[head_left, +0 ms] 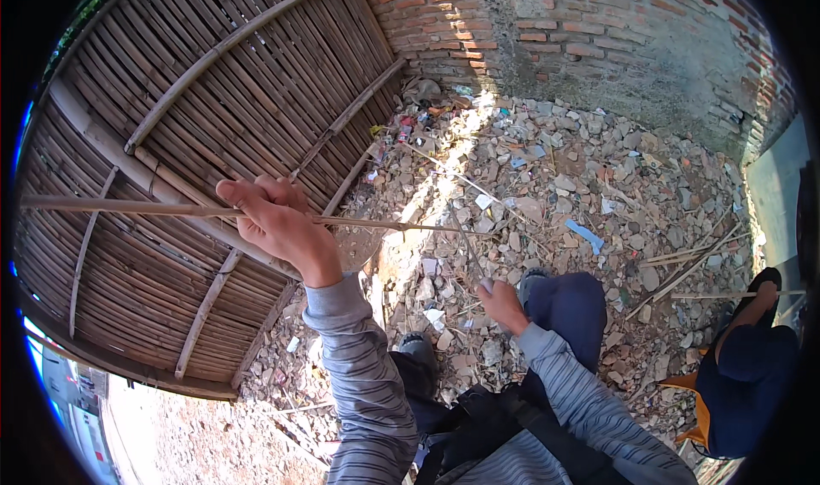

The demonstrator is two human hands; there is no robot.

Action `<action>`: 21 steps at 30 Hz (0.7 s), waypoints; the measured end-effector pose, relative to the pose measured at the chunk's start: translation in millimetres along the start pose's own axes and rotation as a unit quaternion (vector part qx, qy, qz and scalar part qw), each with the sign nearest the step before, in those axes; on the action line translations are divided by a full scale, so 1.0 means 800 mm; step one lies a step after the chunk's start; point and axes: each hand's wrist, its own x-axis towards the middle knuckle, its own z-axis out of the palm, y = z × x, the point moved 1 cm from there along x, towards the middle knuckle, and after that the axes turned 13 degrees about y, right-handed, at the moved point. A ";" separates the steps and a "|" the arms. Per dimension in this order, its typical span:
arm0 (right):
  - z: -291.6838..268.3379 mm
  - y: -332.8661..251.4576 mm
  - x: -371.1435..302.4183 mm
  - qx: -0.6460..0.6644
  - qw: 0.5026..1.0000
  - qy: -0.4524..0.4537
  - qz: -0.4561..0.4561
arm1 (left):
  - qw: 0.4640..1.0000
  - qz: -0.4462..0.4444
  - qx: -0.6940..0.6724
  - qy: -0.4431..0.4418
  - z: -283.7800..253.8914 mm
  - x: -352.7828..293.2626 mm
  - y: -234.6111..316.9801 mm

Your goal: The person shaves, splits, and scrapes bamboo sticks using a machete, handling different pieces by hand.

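My left hand [286,229] is closed around a long, thin bamboo stick [128,205], held level in front of me at the left. The stick runs from the left rim of the view, through my fist, to a thin end over the rubble. Lower and to the right, my right hand [504,306] is closed on the handle of what looks like a knife [467,244]. Its narrow blade points up and away, with the tip close to the stick's thin end. Whether blade and stick touch, I cannot tell.
A bamboo slat wall [239,84] stands at the left, a brick wall [589,41] at the back. Broken stones and litter [555,186] cover the ground. Loose sticks [683,267] lie at the right. Beside them, another person [743,374] has a hand by a thin stick.
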 end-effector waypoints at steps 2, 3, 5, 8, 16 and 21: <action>-0.001 0.012 -0.018 0.071 0.996 0.015 0.054 | 1.000 -0.002 -0.024 -0.010 -0.003 -0.004 0.004; -0.016 -0.025 -0.020 0.087 0.994 -0.006 0.071 | 1.000 0.016 -0.010 -0.018 0.001 -0.007 0.013; -0.041 -0.086 -0.013 0.140 0.990 0.011 0.020 | 0.997 0.002 -0.041 -0.065 0.001 -0.010 0.011; -0.070 -0.154 -0.009 0.196 0.979 -0.025 -0.049 | 0.990 -0.021 -0.076 -0.120 -0.007 -0.011 0.006; -0.072 -0.209 -0.039 0.297 0.948 -0.029 -0.107 | 0.982 -0.031 -0.113 -0.150 -0.020 -0.009 0.009; -0.066 -0.186 -0.042 0.234 0.967 -0.054 -0.089 | 0.986 -0.032 -0.090 -0.134 -0.030 -0.009 0.007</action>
